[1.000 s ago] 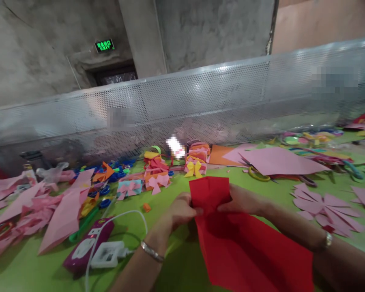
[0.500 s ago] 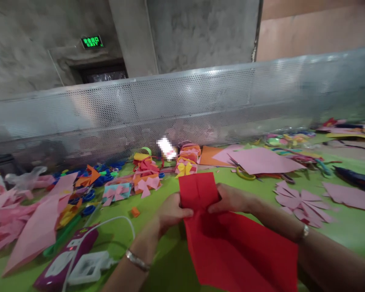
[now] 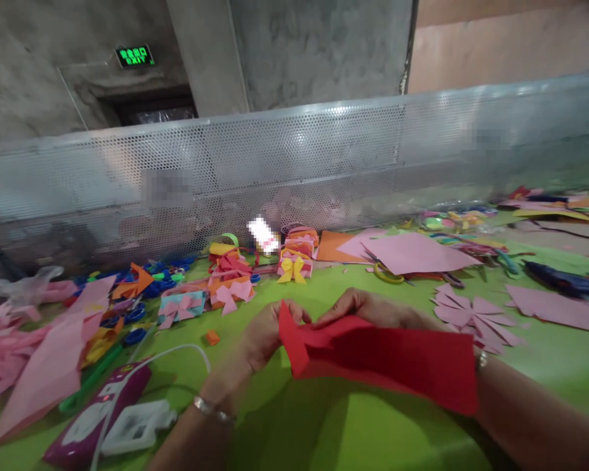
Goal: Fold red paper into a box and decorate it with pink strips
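Note:
A sheet of red paper (image 3: 397, 356) with a fold at its left end is held above the green table (image 3: 363, 432). My left hand (image 3: 272, 333) grips the folded left end, its fingers partly hidden behind the paper. Along the top edge, my right hand (image 3: 356, 307) pinches the same sheet, thumb and fingers closed on it. The paper's long part stretches right, in front of my right wrist. Beyond my hands lie small paper pieces with a yellow bow (image 3: 293, 268) and a pink bow (image 3: 233, 294).
Scissors (image 3: 387, 273) rest by pink sheets (image 3: 417, 252). A cut pink paper flower (image 3: 476, 317) and a dark glue gun (image 3: 564, 281) lie right. A purple power strip (image 3: 98, 418) with a white charger (image 3: 140, 428) sits left. A perforated metal screen (image 3: 294, 157) stands behind.
The red paper has been turned from hanging down toward me to lying sideways, its long part now pointing right. Both hands have shifted with it and still hold it.

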Demonstrator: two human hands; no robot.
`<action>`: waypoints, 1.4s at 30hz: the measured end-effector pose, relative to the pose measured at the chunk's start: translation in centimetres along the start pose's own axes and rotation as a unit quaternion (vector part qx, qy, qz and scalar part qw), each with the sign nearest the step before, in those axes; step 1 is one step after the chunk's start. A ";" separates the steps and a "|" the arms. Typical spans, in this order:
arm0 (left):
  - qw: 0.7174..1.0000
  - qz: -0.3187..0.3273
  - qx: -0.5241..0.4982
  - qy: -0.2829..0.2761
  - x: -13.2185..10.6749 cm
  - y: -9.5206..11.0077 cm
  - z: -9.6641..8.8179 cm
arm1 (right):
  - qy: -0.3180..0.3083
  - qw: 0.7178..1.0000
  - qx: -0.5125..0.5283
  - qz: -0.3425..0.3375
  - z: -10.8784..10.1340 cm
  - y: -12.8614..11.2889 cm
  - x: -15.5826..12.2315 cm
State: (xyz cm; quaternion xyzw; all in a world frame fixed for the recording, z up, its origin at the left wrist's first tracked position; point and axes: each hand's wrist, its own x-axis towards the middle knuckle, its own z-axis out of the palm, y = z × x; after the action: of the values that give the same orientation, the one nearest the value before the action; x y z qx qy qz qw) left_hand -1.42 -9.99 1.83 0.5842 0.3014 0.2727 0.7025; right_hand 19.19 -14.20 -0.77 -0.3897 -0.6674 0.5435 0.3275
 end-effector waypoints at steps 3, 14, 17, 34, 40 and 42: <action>1.000 0.007 0.007 -0.004 0.0 0.1 0.2 | -0.027 0.999 -0.035 -0.004 -0.7 0.1 0.2; 0.992 -0.020 0.116 0.044 0.1 0.2 0.2 | -0.007 0.994 -0.107 -0.024 -1.3 -1.5 -0.2; 0.987 -0.006 0.152 0.043 0.5 -0.4 0.0 | 0.000 0.994 -0.111 -0.010 -1.5 -0.5 0.2; 0.999 -0.037 0.022 0.006 0.5 -0.2 0.0 | -0.002 0.993 -0.116 -0.025 -0.9 -1.9 -0.3; 0.999 -0.020 0.037 0.015 0.6 -0.3 0.0 | -0.003 0.979 -0.184 -0.086 -1.2 -1.8 -0.1; 0.999 -0.014 0.049 0.017 0.4 -0.3 0.0 | 0.020 0.970 -0.231 -0.077 -1.2 -2.0 -0.1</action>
State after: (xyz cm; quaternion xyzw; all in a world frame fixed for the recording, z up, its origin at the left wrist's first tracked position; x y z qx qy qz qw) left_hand -1.14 -9.78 1.46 0.6087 0.3343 0.2576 0.6719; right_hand 19.90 -13.91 1.38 -0.4133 -0.7959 0.3402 0.2829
